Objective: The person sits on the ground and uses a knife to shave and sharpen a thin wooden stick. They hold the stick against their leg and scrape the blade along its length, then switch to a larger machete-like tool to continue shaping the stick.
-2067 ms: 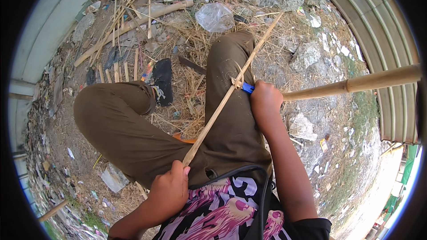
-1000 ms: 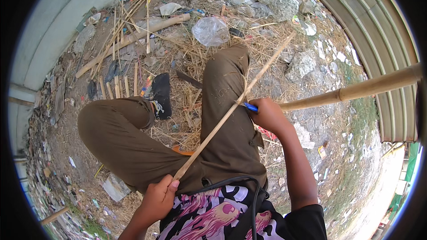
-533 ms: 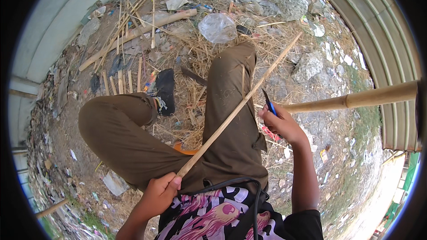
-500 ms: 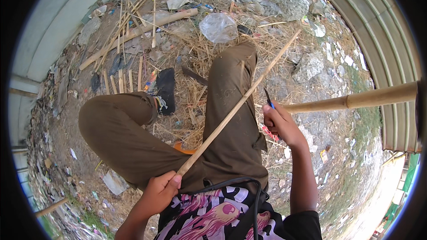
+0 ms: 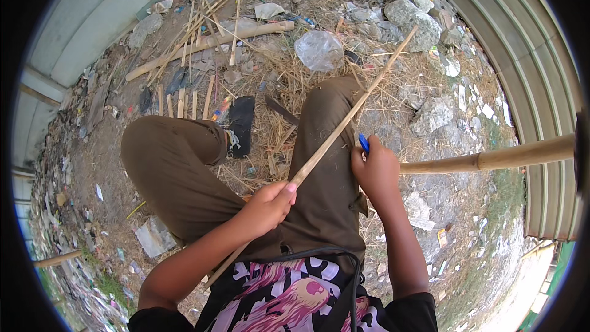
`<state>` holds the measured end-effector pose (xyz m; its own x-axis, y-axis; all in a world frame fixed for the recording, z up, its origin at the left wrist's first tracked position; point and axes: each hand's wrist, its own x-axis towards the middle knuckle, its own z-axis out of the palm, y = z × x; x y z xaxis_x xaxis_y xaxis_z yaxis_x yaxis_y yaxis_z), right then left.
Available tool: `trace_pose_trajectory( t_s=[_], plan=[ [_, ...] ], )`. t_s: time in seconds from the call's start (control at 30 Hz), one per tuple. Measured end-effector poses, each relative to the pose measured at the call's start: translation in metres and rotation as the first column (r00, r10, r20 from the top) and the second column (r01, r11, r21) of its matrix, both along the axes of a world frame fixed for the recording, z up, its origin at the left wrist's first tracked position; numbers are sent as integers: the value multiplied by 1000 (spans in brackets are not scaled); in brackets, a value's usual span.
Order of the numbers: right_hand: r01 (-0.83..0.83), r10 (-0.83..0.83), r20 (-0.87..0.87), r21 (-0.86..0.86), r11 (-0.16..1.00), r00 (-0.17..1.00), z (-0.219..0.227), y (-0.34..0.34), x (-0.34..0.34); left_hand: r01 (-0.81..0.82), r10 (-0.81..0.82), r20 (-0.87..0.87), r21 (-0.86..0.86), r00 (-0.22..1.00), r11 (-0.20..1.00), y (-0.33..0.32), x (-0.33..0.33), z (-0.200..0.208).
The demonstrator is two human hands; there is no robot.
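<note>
A long, thin bamboo stick [image 5: 335, 135] slants across my lap and right thigh, its far end up by the rocks. My left hand [image 5: 270, 208] is closed around it, and the near end comes out below my left forearm beside my waist. To the right of the stick, apart from it, my right hand [image 5: 376, 169] is closed on a knife [image 5: 364, 144]. Only the knife's blue handle shows clearly; its blade is hard to make out.
A thick bamboo pole [image 5: 491, 158] comes in from the right, near my right hand. Split bamboo strips [image 5: 203, 21] lie at the far left across another pole [image 5: 178, 57]. Straw, litter and rocks [image 5: 413, 17] cover the ground. Corrugated sheeting [image 5: 522, 55] stands at right.
My left hand has moved forward along the stick, so its near end now shows behind the hand. My right hand has turned, and the knife's dark blade no longer shows plainly.
</note>
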<state>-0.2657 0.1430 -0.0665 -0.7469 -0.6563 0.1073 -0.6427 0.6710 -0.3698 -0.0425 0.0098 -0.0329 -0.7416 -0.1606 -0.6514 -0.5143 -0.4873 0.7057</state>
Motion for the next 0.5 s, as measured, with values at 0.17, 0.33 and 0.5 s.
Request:
trace_pose_trajectory(
  t_s=[0.17,0.33,0.5],
  plan=[
    [-89,105,-138,118,989,985,-5,-14,-5,-7,15,-35,218,999,976,-5,-60,-11],
    [-127,146,-148,131,983,978,-11,-21,-5,-18,52,-59,466,997,885,-20,-72,-16],
    [-210,220,-120,93,973,968,-17,-19,-7,-10,72,-83,582,994,813,-26,-59,-24]
  ],
)
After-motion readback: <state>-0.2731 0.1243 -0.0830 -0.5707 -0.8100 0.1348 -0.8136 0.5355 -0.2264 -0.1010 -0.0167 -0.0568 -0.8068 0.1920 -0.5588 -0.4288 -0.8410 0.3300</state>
